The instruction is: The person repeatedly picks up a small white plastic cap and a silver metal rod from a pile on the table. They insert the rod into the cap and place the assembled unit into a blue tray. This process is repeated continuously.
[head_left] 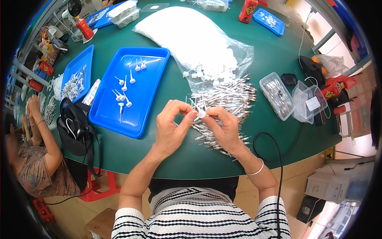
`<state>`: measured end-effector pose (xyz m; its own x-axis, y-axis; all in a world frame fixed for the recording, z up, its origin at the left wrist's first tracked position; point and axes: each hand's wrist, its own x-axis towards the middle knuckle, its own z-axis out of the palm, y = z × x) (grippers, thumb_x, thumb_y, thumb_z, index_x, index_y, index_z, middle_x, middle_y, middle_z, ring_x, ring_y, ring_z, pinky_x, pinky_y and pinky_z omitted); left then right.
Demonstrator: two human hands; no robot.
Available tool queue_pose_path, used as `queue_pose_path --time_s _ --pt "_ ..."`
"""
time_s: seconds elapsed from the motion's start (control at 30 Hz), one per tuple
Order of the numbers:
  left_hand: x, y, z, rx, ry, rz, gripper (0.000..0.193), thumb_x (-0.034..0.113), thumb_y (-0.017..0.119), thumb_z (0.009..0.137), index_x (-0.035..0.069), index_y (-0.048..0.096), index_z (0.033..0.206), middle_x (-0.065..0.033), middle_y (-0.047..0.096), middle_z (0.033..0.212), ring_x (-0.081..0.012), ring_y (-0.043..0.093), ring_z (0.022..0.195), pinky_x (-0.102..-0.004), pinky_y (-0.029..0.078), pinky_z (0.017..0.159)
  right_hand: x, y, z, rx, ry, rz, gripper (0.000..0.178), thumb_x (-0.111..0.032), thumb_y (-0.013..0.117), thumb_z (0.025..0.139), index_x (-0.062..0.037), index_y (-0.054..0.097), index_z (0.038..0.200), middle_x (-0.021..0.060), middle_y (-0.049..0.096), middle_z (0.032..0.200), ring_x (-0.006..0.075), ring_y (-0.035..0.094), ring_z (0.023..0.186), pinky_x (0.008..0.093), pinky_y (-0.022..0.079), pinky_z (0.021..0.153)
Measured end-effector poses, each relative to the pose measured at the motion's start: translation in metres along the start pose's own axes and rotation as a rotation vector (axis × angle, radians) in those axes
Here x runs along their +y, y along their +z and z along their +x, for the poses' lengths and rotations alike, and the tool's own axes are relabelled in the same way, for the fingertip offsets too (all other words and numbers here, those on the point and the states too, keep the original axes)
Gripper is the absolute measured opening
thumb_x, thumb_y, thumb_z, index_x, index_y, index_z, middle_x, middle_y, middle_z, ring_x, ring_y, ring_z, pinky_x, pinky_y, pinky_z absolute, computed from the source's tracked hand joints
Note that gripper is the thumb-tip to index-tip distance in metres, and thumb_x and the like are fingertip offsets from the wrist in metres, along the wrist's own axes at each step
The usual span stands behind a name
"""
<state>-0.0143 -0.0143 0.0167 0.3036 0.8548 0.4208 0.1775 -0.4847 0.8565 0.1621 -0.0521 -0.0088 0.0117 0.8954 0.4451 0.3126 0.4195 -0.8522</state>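
Note:
My left hand and my right hand meet over the table. Their thumbs and forefingers pinch a small white plastic cap, and thin pale stems rise just behind it; whether these are joined to the cap I cannot tell. Under and beyond the hands spreads a heap of slim metal rods. A large clear bag of white caps lies further off, with loose caps at its mouth. Left of my hands, a blue tray holds several white caps with thin stems.
To the right stand a clear box of rods and a clear container. A black cable loops over the table's right side. Leftward are a black bag, another blue tray and a co-worker. Red bottles stand far off.

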Motion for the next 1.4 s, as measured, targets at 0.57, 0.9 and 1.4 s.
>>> queue_pose_path --time_s 0.57,0.9,1.4 --pt "-0.005 0.005 -0.007 -0.096 -0.278 -0.459 0.018 0.019 0.055 0.098 0.002 0.055 0.095 0.0011 0.055 0.086 -0.0038 0.048 0.079 -0.0184 0.038 0.071 0.002 0.005 -0.003 -0.01 0.155 0.255 0.008 -0.002 0.065 0.087 -0.0009 0.06 0.093 0.0052 0.065 0.077 0.0095 0.061 0.066 0.0225 0.048 0.059" --pt "-0.007 0.009 -0.011 -0.099 -0.328 -0.562 0.02 0.02 0.055 0.098 0.0 0.053 0.095 0.0032 0.052 0.084 -0.0042 0.046 0.077 -0.0198 0.04 0.068 -0.001 0.006 -0.004 -0.049 0.183 0.309 0.008 -0.004 0.065 0.088 -0.0002 0.06 0.094 0.0046 0.065 0.076 0.0091 0.061 0.066 0.0227 0.048 0.058" --pt "0.005 -0.008 0.006 -0.096 0.071 0.031 0.01 0.003 0.065 0.08 0.002 0.057 0.085 -0.005 0.056 0.085 -0.017 0.051 0.08 -0.0291 0.041 0.075 0.002 0.002 -0.001 -0.048 -0.014 0.059 0.011 -0.001 0.069 0.083 -0.0007 0.064 0.093 0.0061 0.063 0.076 0.0127 0.056 0.062 0.0263 0.044 0.055"
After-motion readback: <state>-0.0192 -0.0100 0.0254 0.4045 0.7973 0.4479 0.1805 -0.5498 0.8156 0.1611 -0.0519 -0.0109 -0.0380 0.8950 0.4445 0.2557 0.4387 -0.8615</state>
